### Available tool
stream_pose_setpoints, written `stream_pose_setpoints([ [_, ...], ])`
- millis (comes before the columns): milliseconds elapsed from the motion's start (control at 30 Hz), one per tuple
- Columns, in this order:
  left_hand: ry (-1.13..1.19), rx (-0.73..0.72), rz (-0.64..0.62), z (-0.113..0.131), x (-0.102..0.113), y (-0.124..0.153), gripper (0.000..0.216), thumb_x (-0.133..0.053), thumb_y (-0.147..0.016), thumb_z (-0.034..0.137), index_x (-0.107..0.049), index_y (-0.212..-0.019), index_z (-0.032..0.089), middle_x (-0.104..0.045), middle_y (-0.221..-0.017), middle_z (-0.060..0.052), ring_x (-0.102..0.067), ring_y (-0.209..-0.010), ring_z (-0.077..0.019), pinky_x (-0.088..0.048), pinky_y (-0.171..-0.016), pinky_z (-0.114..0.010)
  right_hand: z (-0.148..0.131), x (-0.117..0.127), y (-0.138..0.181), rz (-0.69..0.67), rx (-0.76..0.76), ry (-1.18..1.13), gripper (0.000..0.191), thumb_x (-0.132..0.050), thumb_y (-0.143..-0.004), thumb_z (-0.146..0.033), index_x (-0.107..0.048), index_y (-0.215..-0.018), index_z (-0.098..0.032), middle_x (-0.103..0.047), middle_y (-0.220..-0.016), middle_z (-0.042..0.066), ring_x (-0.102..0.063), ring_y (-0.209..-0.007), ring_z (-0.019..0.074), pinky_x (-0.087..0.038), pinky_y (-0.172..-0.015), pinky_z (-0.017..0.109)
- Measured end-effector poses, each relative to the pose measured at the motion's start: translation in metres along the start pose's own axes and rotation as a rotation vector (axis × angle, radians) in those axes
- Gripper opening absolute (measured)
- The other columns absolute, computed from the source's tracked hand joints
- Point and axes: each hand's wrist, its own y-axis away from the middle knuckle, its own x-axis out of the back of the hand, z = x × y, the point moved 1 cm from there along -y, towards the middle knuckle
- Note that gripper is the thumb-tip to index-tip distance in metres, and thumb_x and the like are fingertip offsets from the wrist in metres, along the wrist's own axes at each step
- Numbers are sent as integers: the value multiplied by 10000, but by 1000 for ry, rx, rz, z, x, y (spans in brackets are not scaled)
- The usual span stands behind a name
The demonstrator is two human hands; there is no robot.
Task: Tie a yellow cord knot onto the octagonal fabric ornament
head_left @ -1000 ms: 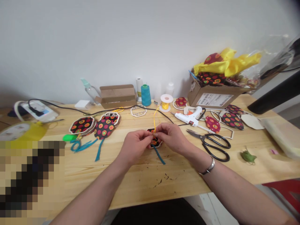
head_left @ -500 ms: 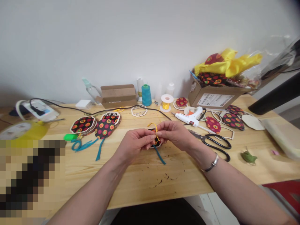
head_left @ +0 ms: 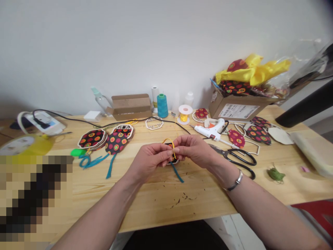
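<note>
My left hand [head_left: 155,155] and my right hand [head_left: 191,149] meet near the middle of the table, fingertips pinched on a yellow cord [head_left: 173,147]. The cord arches in a loop above the fingers. Just below and behind them lies a small dark patterned fabric piece with a pale edge [head_left: 174,160], mostly covered by the hands. A teal tassel [head_left: 178,173] trails from it toward me. Where exactly the cord joins the piece is hidden by my fingers.
Black-handled scissors [head_left: 240,158] and a white glue gun [head_left: 212,131] lie right of my hands. Behind stand a yellow cord spool [head_left: 184,116] and a teal thread cone [head_left: 162,106]. Stacked patterned pieces [head_left: 92,139] sit left. A cardboard box [head_left: 238,106] holds fabric. Dark scraps [head_left: 179,200] dot the front.
The yellow cord loop above my fingers has shifted a little and looks rounder. Both hands stay in nearly the same place, still pinching.
</note>
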Motion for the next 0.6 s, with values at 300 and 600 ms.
stream_pose_setpoints([
  [300,-10,4,-17,0,0,0,85,-658,-689,225,-673,-686,141,-596,-592,0,-412,-465,-45,-275,-451,-188,-3,-1,1,-48,6,-8,140,-673,-667,-184,-569,-730,-117,-580,-568,-20,-496,-486,45,-384,-473,154],
  [600,-18,13,-13,0,2,0,79,-657,-690,214,-667,-671,139,-576,-567,10,-390,-458,-32,-256,-445,-172,-1,-1,-1,-32,8,9,160,-690,-654,-203,-582,-737,-120,-594,-586,-11,-503,-491,51,-387,-477,165],
])
